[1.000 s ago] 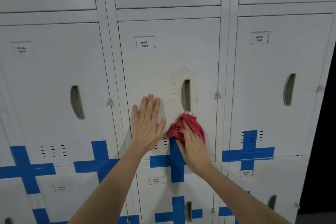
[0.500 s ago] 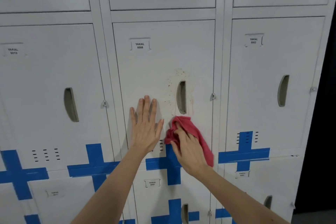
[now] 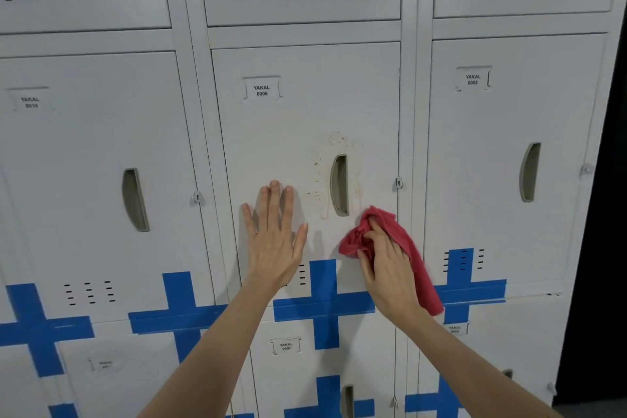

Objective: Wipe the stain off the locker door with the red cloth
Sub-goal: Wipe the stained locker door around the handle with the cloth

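Note:
The grey locker door [image 3: 288, 132] labelled YAKAL 0006 fills the middle of the view. A brownish speckled stain [image 3: 322, 166] surrounds its recessed handle [image 3: 340, 185], with drip marks running down below it. My left hand [image 3: 274, 237] lies flat on the door, fingers spread, to the lower left of the handle. My right hand [image 3: 386, 265] presses the bunched red cloth [image 3: 383, 224] against the door just below and right of the handle. One end of the cloth hangs down past my wrist.
Neighbouring locker doors stand on the left [image 3: 95, 180] and right [image 3: 509, 163], each with its own handle. Blue tape crosses [image 3: 324, 307] run along the row below. A hasp [image 3: 399, 182] sticks out at the door's right edge. A dark gap lies at the far right.
My right hand has slid the red cloth to the right, from under the handle toward the door's right edge. My left hand stays flat in place. The view has shifted slightly.

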